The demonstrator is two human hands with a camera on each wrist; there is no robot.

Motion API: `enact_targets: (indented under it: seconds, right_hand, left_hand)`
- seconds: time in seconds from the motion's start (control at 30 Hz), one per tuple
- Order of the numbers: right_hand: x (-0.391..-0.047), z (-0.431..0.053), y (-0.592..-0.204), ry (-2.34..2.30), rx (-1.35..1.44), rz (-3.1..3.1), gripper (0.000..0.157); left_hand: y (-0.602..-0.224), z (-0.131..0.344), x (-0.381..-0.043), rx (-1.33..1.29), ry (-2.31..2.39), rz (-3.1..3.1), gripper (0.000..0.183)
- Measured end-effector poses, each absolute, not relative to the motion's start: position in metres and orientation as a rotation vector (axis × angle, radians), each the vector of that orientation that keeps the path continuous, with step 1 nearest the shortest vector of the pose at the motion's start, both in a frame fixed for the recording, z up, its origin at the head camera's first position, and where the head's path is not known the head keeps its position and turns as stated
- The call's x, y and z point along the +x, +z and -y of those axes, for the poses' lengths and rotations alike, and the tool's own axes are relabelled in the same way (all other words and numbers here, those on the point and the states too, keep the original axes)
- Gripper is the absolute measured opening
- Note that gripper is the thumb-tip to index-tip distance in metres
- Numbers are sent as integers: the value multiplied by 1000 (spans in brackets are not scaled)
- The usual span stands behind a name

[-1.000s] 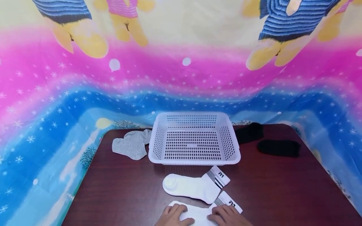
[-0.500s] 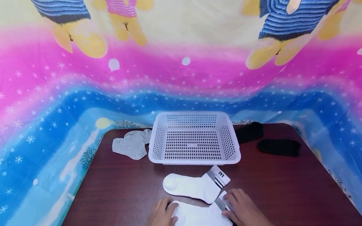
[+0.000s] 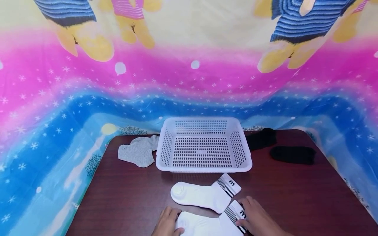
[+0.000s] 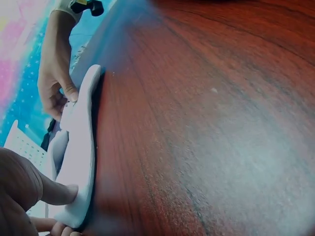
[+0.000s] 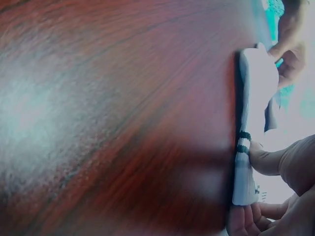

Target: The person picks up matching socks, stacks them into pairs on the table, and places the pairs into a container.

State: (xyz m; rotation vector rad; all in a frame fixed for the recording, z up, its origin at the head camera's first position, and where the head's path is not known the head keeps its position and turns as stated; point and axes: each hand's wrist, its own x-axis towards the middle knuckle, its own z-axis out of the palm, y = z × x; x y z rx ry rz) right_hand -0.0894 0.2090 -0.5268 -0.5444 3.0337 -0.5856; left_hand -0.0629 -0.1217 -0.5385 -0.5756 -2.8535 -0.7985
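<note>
In the head view, a white ankle sock with a striped, lettered cuff lies at the table's near edge. At its toe end my left hand has thumb and fingers on the fabric; in the left wrist view the thumb presses on top, with fingers at the edge. My right hand pinches the cuff, its thumb beside the dark stripes in the right wrist view. A matching white sock lies flat just beyond, untouched, toe to the left.
A white perforated basket stands at the back middle of the dark red table. Grey socks lie left of it. To the right are a black sock and another black sock. A patterned cloth hangs behind.
My hands have moved apart along the near sock, the left toward the toe and the right out to the cuff. The sock's lettering shows again; basket and other socks stay put.
</note>
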Motion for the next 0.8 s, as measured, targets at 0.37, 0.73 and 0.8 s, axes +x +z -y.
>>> enact_targets:
  seconds: [0.37, 0.73, 0.8]
  right_hand:
    - [-96, -212, -520, -814, -413, -2813, 44]
    - [-105, -226, -490, -1022, -459, -2669, 29]
    - [-110, -226, -484, -1065, -450, -2685, 27]
  left_hand:
    - [-530, 118, -65, -452, -1266, 2925, 33]
    - [-504, 122, -76, -284, -2127, 2733, 27]
    - [-500, 122, -81, -215, -2260, 2648, 28]
